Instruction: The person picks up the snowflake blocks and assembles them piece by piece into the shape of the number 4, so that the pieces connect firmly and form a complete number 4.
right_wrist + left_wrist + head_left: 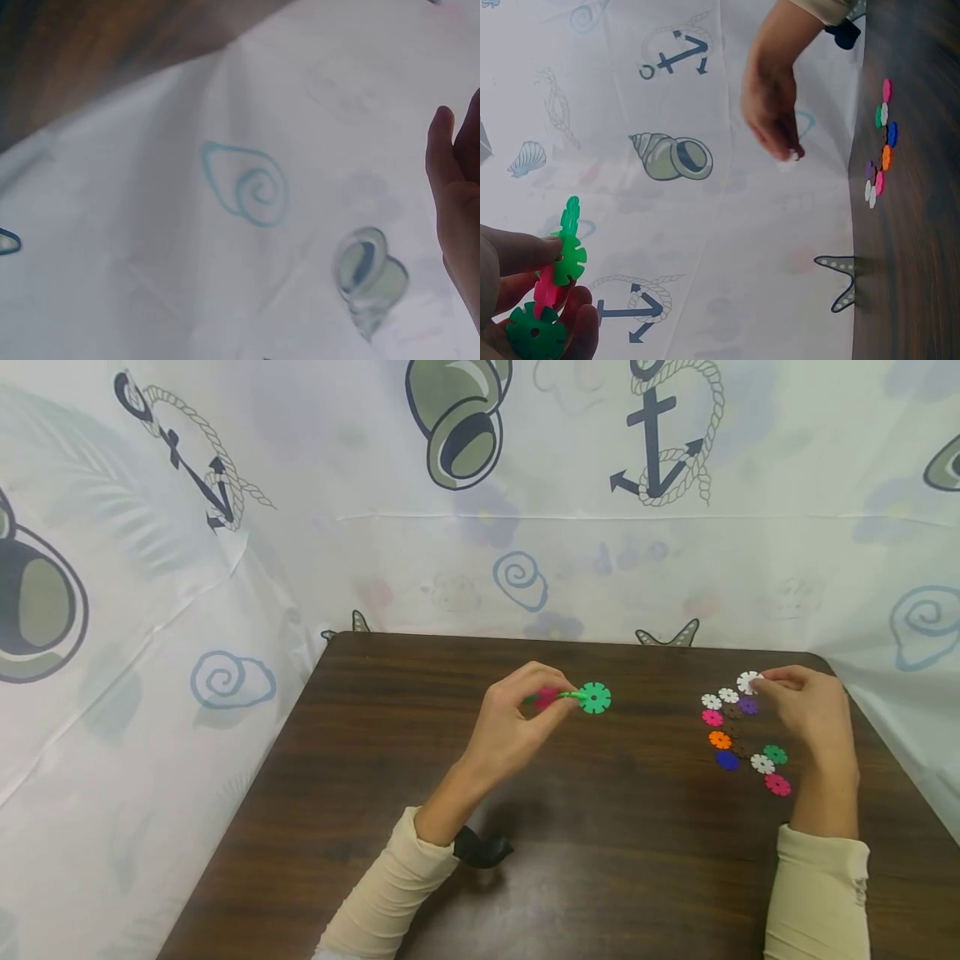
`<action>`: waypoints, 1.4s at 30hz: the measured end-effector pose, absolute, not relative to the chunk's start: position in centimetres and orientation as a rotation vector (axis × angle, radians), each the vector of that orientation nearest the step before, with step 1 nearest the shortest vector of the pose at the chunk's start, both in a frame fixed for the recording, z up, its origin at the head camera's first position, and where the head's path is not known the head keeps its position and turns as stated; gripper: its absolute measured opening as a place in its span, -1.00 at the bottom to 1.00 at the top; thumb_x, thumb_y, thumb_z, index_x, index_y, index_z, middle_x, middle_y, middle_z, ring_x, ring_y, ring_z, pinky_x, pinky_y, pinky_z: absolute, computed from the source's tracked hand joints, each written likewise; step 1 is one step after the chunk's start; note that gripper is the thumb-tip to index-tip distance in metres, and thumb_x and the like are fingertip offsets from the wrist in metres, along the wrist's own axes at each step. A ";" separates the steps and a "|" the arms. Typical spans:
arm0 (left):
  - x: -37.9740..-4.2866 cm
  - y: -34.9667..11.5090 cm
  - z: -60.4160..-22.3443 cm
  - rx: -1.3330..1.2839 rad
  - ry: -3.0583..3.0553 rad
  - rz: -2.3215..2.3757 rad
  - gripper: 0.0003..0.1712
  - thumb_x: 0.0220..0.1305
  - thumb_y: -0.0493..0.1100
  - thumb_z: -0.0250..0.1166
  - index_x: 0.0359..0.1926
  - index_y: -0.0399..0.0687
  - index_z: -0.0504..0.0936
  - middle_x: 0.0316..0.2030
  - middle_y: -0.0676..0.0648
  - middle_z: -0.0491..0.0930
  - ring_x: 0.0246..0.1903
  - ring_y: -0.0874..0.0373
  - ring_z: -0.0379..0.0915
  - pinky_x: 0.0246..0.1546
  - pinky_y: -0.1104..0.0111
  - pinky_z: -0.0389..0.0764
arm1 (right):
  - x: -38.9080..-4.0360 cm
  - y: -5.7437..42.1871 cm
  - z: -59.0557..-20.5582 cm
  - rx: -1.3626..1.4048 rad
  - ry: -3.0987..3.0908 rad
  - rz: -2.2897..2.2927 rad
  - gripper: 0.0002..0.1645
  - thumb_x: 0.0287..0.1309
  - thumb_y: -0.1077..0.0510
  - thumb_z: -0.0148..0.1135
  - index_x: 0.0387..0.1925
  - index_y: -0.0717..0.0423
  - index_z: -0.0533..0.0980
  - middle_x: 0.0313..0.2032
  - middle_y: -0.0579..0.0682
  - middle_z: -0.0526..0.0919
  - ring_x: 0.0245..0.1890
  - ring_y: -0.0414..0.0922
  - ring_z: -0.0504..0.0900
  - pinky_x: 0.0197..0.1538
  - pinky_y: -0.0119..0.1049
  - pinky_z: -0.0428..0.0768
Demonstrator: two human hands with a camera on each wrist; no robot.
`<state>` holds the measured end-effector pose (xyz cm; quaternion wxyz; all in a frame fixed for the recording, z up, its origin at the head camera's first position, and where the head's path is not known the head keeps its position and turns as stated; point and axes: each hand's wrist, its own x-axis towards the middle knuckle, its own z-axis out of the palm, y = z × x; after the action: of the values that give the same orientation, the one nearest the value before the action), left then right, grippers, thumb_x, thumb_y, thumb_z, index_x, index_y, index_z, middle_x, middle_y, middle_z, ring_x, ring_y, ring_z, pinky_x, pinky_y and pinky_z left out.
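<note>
Fingers of the left hand (510, 722) pinched linked green and pink discs (596, 698) above the surface (637, 827), apparently keeping their right end exposed; the right hand (813, 710) pinched a white disc (747, 684) near loose discs (720, 740), seemingly grouped at right within reach.

I see the left hand (516, 714) hiding some of the notched pink plastic disc (547, 698); the brown tabletop (615, 852) gets cut off.

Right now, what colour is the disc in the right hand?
White; the disc shows best in the head view.
</note>
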<state>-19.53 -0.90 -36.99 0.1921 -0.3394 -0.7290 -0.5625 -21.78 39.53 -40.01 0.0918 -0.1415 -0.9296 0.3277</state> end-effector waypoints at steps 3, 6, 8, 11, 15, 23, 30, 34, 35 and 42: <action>-19.6 -0.9 -37.0 -0.949 -2.048 -1.583 -0.92 0.25 -0.31 0.43 -0.22 -0.12 0.77 -0.20 -0.01 0.71 -0.24 0.22 0.56 -0.25 0.18 0.66 | -21.4 38.8 -39.0 -0.385 -2.754 0.953 -0.22 0.45 -0.34 0.05 0.19 0.30 0.53 0.14 0.42 0.64 0.00 0.15 0.55 -0.19 -0.19 0.42; -19.6 -1.0 -37.0 -0.949 -2.053 -1.579 -0.93 0.26 -0.30 0.43 -0.22 -0.12 0.77 -0.19 -0.01 0.70 -0.26 0.23 0.55 -0.26 0.15 0.66 | -21.0 38.1 -38.2 -0.365 -2.727 0.984 -0.24 0.45 -0.33 0.06 0.19 0.28 0.53 -0.12 -0.01 0.83 -0.10 -0.10 0.57 -0.20 -0.24 0.42; -19.5 -1.0 -36.9 -0.949 -2.055 -1.579 -0.93 0.26 -0.30 0.43 -0.22 -0.12 0.77 -0.19 -0.01 0.70 -0.26 0.23 0.55 -0.26 0.13 0.66 | -20.7 37.6 -37.8 -0.354 -2.702 1.039 -0.27 0.46 -0.30 0.07 0.21 0.27 0.51 -0.35 -0.38 0.79 -0.18 -0.30 0.58 -0.19 -0.28 0.41; -19.5 -1.0 -36.9 -0.950 -2.058 -1.577 -0.93 0.26 -0.30 0.43 -0.22 -0.12 0.77 -0.19 0.00 0.70 -0.26 0.23 0.55 -0.26 0.19 0.65 | -20.3 36.8 -37.3 -0.334 -2.652 1.106 -0.33 0.47 -0.25 0.09 0.22 0.24 0.49 -0.56 -0.79 0.51 -0.37 -0.62 0.47 -0.21 -0.37 0.39; -19.5 -1.1 -36.9 -0.954 -2.053 -1.579 -0.92 0.26 -0.30 0.44 -0.22 -0.12 0.77 -0.19 0.00 0.70 -0.25 0.23 0.56 -0.25 0.22 0.65 | -19.8 35.8 -36.6 -0.347 -2.600 1.162 -0.41 0.48 -0.23 0.09 0.19 0.14 0.49 -0.56 -0.71 0.58 -0.39 -0.62 0.54 -0.19 -0.36 0.39; -19.4 -1.2 -36.9 -0.947 -2.039 -1.590 -0.92 0.26 -0.29 0.45 -0.22 -0.11 0.77 -0.19 -0.01 0.71 -0.25 0.22 0.56 -0.25 0.31 0.63 | -19.1 34.6 -35.7 -0.325 -2.532 1.202 -0.58 0.44 -0.25 0.14 0.04 -0.06 0.52 -0.56 -0.65 0.61 -0.36 -0.53 0.59 -0.17 -0.35 0.39; -19.4 -1.2 -37.1 -0.939 -2.050 -1.586 -0.92 0.26 -0.30 0.45 -0.22 -0.12 0.77 -0.21 0.00 0.70 -0.26 0.24 0.55 -0.25 0.31 0.63 | -18.7 33.5 -35.3 -0.252 -2.530 1.244 -0.55 0.40 -0.23 0.22 0.05 0.00 0.52 -0.51 -0.61 0.64 -0.42 -0.48 0.66 -0.32 -0.55 0.55; -19.5 -1.3 -37.2 -0.934 -2.041 -1.593 -0.92 0.26 -0.30 0.44 -0.22 -0.12 0.77 -0.20 -0.01 0.70 -0.26 0.23 0.55 -0.25 0.32 0.63 | -18.4 32.9 -35.0 -0.244 -2.542 1.228 -0.53 0.38 -0.29 0.21 0.05 -0.06 0.53 -0.48 -0.59 0.66 -0.36 -0.43 0.65 -0.30 -0.52 0.53; -19.5 -1.3 -37.2 -0.936 -2.040 -1.593 -0.92 0.26 -0.30 0.44 -0.22 -0.13 0.77 -0.20 -0.01 0.70 -0.26 0.23 0.55 -0.25 0.34 0.63 | -18.3 32.8 -34.9 -0.242 -2.544 1.223 -0.53 0.38 -0.29 0.20 0.05 -0.07 0.53 -0.47 -0.58 0.67 -0.35 -0.43 0.64 -0.30 -0.51 0.52; -19.6 -1.3 -37.2 -0.943 -2.046 -1.599 -0.93 0.26 -0.29 0.45 -0.22 -0.12 0.77 -0.20 -0.01 0.71 -0.28 0.23 0.54 -0.26 0.38 0.60 | -18.0 32.0 -34.6 -0.225 -2.527 1.214 -0.56 0.40 -0.21 0.23 0.05 0.00 0.53 -0.49 -0.57 0.66 -0.36 -0.43 0.63 -0.30 -0.53 0.49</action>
<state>-19.56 -1.29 -37.20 0.1884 -0.3351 -0.7274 -0.5685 -17.96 31.97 -34.57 0.1638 -0.0788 -0.8864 0.4258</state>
